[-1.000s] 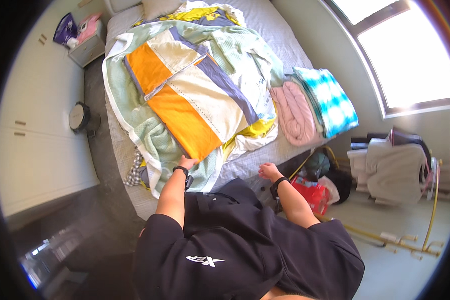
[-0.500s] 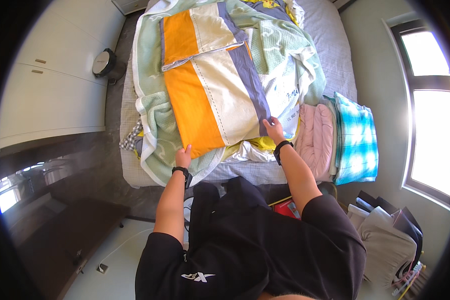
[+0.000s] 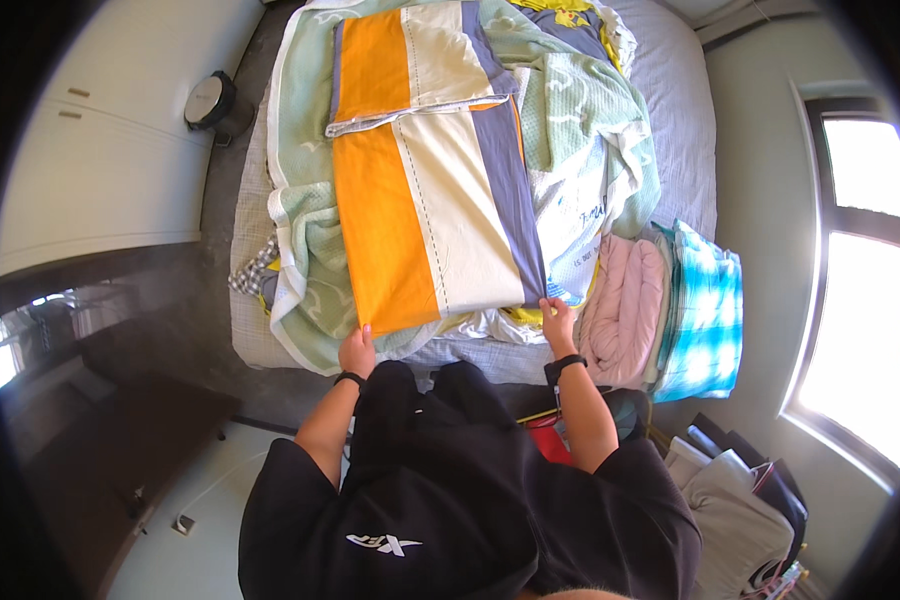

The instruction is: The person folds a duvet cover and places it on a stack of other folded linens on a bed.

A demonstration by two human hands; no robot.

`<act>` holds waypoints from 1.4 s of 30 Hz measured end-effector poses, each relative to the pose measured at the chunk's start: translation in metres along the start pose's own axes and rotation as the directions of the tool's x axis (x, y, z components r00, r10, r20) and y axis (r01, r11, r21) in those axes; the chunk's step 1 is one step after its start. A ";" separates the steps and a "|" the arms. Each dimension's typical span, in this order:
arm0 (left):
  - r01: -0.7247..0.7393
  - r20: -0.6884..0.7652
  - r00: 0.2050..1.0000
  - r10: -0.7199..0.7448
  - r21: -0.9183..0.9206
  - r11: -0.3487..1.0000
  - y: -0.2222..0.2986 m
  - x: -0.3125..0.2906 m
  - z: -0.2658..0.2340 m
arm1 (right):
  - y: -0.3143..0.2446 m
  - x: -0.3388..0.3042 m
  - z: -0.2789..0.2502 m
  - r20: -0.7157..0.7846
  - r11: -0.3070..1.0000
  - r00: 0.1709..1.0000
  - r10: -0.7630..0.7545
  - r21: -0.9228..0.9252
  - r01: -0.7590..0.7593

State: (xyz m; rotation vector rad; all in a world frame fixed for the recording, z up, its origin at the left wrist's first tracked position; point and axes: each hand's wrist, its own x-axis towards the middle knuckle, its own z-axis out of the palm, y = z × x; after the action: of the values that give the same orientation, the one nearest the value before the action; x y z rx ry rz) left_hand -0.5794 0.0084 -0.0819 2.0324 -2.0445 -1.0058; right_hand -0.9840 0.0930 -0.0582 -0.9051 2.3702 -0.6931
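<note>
A striped bed cover in orange, cream and grey-purple lies spread over the bed, its far part folded back toward me in a second layer. My left hand pinches its near left corner, on the orange stripe. At the near right corner, on the grey-purple stripe, my right hand grips the edge between thumb and fingers. The near edge is fairly straight between both hands. Beneath the cover lies a rumpled pale green blanket with white trim.
Right of my right hand sit a folded pink quilt and a blue checked folded cloth. The grey bed stands between white cabinets and a window. A round-lidded bin is at the left, and a dark low table nearer me.
Both hands have drawn the near edge of the bed cover toward me, the right hand the farther. The cover looks flatter and straighter, and my view has shifted slightly.
</note>
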 end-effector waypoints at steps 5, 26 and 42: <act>0.027 0.079 0.997 -0.022 -0.064 0.998 -0.005 -0.017 0.004 | 0.043 -0.006 0.010 0.088 0.998 0.995 -0.048 -0.046 0.052; -0.312 -0.225 0.949 0.221 -0.568 0.762 0.039 -0.042 -0.029 | 0.018 0.007 0.004 0.274 0.914 0.952 -0.138 0.405 0.016; -0.526 -0.290 0.850 0.440 -0.450 0.721 0.106 -0.248 -0.190 | -0.089 -0.220 -0.224 0.049 0.713 0.931 -0.363 0.657 0.244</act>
State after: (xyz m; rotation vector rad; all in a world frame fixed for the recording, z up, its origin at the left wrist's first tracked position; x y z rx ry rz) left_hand -0.5481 0.1529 0.2129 1.1732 -1.8075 -1.0751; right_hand -0.9377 0.2532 0.2220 -0.9858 1.6319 -1.3906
